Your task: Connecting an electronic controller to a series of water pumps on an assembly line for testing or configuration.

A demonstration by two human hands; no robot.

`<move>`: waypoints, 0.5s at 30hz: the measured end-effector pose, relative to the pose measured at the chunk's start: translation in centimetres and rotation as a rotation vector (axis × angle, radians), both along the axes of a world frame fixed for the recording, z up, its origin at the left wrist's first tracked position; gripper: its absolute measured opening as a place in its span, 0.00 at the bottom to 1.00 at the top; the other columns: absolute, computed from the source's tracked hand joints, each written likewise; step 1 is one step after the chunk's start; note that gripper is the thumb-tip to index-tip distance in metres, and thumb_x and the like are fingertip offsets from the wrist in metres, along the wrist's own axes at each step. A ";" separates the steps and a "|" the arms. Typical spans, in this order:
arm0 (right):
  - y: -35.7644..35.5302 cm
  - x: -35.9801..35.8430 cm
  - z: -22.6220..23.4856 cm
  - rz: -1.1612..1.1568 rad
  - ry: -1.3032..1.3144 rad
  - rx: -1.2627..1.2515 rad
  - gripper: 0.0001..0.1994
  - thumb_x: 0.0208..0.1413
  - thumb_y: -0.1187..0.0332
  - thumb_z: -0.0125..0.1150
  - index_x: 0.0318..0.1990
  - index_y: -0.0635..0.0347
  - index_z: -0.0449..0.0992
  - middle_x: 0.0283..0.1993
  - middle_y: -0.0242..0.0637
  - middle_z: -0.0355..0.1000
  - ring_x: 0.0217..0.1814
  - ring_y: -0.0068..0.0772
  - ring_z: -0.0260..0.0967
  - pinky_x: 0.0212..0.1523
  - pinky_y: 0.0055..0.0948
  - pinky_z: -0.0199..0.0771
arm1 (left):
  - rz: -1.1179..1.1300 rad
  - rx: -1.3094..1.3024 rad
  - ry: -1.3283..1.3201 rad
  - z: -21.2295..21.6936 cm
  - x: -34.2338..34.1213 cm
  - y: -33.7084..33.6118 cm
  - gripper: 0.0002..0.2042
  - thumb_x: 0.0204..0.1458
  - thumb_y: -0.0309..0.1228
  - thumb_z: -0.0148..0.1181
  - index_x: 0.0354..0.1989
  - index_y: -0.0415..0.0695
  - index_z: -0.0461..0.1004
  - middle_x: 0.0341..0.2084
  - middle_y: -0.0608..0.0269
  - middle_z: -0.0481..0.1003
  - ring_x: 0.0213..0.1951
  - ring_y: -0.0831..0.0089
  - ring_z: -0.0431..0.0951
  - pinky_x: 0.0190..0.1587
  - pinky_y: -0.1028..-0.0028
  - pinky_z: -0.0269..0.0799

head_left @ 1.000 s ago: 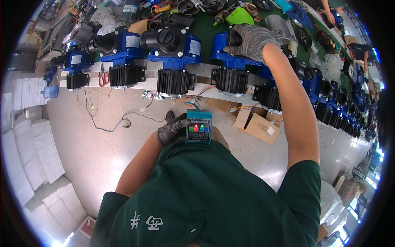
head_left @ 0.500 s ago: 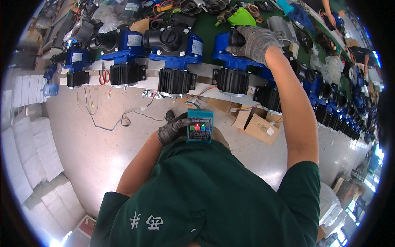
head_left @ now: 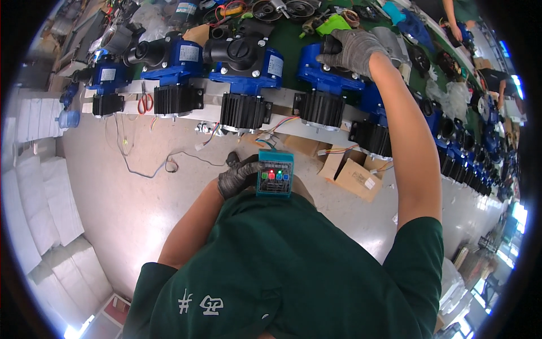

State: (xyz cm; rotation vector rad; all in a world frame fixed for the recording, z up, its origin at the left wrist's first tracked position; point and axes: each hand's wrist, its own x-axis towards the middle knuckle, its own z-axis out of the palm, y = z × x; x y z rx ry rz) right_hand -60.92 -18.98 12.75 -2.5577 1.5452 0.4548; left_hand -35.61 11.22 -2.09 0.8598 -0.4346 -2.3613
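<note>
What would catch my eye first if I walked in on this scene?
Probably the row of blue pumps with black finned motors, lined up along the bench edge at the top. The gloved right hand rests on one of them, while the gloved left hand holds a small teal box with lit coloured buttons close to the chest. Open cardboard boxes lie on the floor below the bench.

- Single head view, worn on the person's head, looking steeply down over a green-shirted chest.
- Faces a workbench across the upper frame, floor below.
- Fisheye: edges bend, dark rim.
- Hands near, bench farther.
</note>
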 end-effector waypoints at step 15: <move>-2.5 -0.7 -1.0 0.056 -0.133 -0.116 0.37 0.45 0.29 0.63 0.47 0.55 0.77 0.43 0.45 0.79 0.48 0.49 0.76 0.52 0.42 0.74 | -0.008 -0.003 0.026 -1.0 -0.5 -0.3 0.36 0.54 0.49 0.62 0.68 0.42 0.61 0.63 0.54 0.67 0.65 0.60 0.66 0.69 0.63 0.58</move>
